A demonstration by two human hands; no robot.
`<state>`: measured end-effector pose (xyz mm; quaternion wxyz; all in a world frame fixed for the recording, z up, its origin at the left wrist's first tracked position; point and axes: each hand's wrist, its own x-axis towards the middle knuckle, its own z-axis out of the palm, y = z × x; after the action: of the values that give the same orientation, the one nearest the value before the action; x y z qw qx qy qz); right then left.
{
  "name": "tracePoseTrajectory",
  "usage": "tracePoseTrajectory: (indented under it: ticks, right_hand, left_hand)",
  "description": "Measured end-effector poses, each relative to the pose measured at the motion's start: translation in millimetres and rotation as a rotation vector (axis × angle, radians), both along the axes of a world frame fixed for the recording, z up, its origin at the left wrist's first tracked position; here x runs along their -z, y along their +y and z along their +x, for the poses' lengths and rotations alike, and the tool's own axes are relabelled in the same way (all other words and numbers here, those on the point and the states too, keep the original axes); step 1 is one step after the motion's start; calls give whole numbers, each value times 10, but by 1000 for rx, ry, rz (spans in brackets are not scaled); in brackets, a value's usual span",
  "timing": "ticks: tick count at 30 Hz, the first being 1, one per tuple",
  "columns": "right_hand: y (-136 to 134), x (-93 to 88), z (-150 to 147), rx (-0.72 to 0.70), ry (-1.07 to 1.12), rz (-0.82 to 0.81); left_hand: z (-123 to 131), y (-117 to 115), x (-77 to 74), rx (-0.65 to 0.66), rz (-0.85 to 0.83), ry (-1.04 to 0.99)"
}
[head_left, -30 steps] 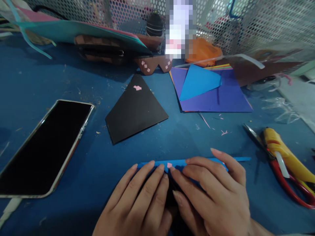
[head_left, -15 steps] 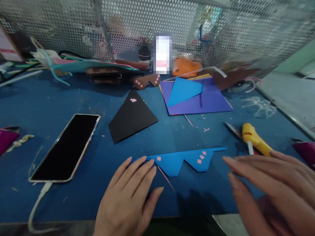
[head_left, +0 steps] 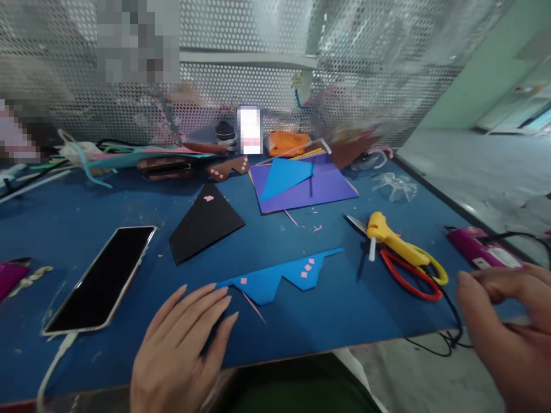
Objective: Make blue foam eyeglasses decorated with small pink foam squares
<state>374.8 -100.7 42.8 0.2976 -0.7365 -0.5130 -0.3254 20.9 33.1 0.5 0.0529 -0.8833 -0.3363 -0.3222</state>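
Note:
My left hand (head_left: pixel 181 344) lies flat with its fingers stretched out, fingertips over the left end of a blue paper glasses shape (head_left: pixel 262 284). Small pink squares are stuck on both of its lens parts. A thin pink strip (head_left: pixel 255 307) lies just below its left lens. At the right edge, my right hand (head_left: pixel 512 321) is raised with fingers loosely curled and a gap inside the curl; nothing shows in it. Just beyond it is a magenta glue gun (head_left: pixel 482 246) with a black tip and cord. Scissors (head_left: pixel 400 246) with yellow and red handles lie between the hands.
A black folded paper (head_left: pixel 206 226) bears pink bits. Behind are purple sheets (head_left: pixel 331 183) with a blue piece (head_left: pixel 284 175) on top, and brown paper glasses (head_left: pixel 228 169). A charging phone (head_left: pixel 103 281) lies left. A perforated metal screen (head_left: pixel 275 86) borders the back.
The view has swung to the right, bringing the scissors and the right-hand glue gun fully into sight. My right hand has moved right, toward the glue gun, its fingers now more curled. My left hand stays on the blue paper.

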Motion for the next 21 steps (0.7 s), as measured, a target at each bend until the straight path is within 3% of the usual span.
tracePoseTrajectory:
  ticks: [4,11,16,21]
  right_hand:
    - [89,-22,115,56,-25,-142]
    - [470,239,521,-106,-335,-448]
    - [661,369,700,-175,-397,-450]
    - [676,422,771,-177,-410,-387]
  left_hand:
    - [-22,-15,7,21,50,-19]
    - [149,-163,-6,20,51,-55]
    - [258,-256,22,29,-32,-22]
    - [285,-260,102,29,-89,-27]
